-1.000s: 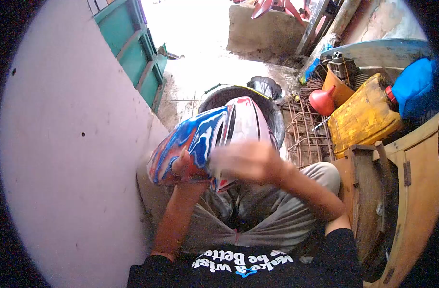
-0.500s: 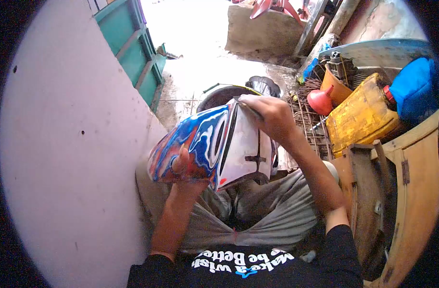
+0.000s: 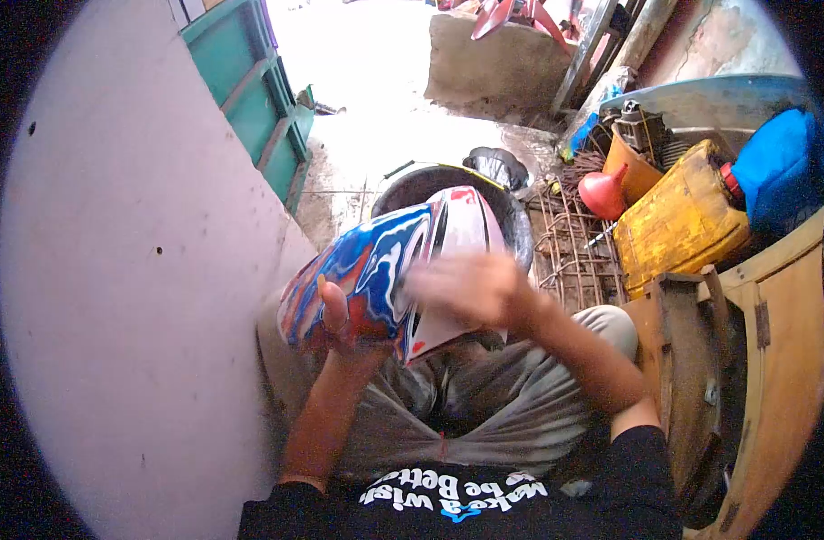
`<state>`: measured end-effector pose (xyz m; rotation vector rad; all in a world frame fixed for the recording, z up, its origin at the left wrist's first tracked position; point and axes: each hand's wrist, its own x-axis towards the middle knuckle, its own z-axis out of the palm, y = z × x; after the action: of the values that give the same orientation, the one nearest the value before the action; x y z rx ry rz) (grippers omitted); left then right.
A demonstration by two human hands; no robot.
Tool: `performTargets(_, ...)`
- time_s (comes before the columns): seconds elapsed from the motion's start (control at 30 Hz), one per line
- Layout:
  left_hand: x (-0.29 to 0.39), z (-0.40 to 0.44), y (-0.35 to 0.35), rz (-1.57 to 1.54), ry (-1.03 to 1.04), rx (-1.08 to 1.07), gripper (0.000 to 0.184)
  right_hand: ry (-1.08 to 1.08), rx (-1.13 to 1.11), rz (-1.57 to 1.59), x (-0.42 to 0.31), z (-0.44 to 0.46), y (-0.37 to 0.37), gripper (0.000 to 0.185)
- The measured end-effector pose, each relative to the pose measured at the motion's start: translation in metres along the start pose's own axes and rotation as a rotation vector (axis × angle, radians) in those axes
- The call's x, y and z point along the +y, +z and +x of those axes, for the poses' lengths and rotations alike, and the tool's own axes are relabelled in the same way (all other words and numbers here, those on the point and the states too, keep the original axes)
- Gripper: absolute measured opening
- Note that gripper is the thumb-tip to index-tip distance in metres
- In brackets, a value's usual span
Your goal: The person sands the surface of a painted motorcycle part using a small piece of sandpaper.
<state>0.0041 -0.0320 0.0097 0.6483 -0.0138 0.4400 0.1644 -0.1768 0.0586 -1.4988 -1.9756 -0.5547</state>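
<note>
A curved, hollow-looking shell (image 3: 358, 256), perhaps a vehicle body panel, is held tilted above my lap. Its left side shows worn, swirling patches of blue, white and red; the right face is white with dark slots and red marks. My left hand (image 3: 335, 324) grips its lower left edge, the thumb up on the patterned face and the other fingers hidden underneath. Over the white face lies my right hand (image 3: 475, 290), its fingers smeared by motion at the border with the blue part. Whether something sits under those fingers cannot be made out.
A dark basin (image 3: 403, 187) stands just beyond the shell, beside a black bag (image 3: 497, 166). At right are a rusty wire grid (image 3: 578, 256), red funnel (image 3: 603, 191), yellow jerrycan (image 3: 682, 216) and wooden furniture piece (image 3: 790, 315). A pale wall (image 3: 151, 297) closes in at left.
My right hand has moved from the shell's far top edge down and toward me across the white face, uncovering the top. The dark flat piece under its fingers no longer shows. My left hand keeps its grip.
</note>
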Motion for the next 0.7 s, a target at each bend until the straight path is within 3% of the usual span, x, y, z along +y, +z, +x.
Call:
performTargets(0.03, 0.001, -0.003, 0.011, 0.014, 0.026, 0.119, 0.116, 0.126, -0.008, -0.058, 0.024, 0.0, -0.007, 0.026)
performTargets(0.13, 0.0, 0.006, 0.008, 0.082, 0.121, -0.024, 0.115, 0.258, -0.03, -0.111, 0.053, 0.003, -0.011, 0.026)
performTargets(0.23, 0.003, 0.004, 0.0, 0.122, 0.103, -0.025, 0.114, -0.026, -0.017, 0.047, -0.03, 0.006, 0.002, 0.029)
performTargets(0.27, 0.003, 0.004, -0.001, 0.117, 0.088, -0.015, 0.114, -0.208, 0.004, 0.153, -0.038, 0.016, -0.003, 0.027)
performTargets(0.4, 0.009, 0.003, 0.014, 0.056, 0.049, 0.098, 0.115, 0.222, 0.013, -0.051, 0.03, 0.005, 0.001, 0.028)
performTargets(0.47, 0.009, 0.004, 0.011, 0.033, 0.026, 0.063, 0.114, 0.392, 0.027, 0.061, 0.032, 0.006, -0.003, 0.029)
performTargets(0.57, 0.022, 0.003, 0.011, 0.123, -0.029, 0.049, 0.112, 0.129, 0.008, 0.117, -0.031, 0.008, 0.008, 0.029)
performTargets(0.6, 0.012, 0.003, 0.001, 0.016, -0.02, 0.042, 0.112, -0.02, -0.025, 0.098, -0.045, 0.015, 0.001, 0.03)
performTargets(0.7, -0.003, 0.002, -0.013, -0.177, -0.005, 0.057, 0.11, 0.133, -0.038, 0.043, -0.003, 0.008, 0.001, 0.031)
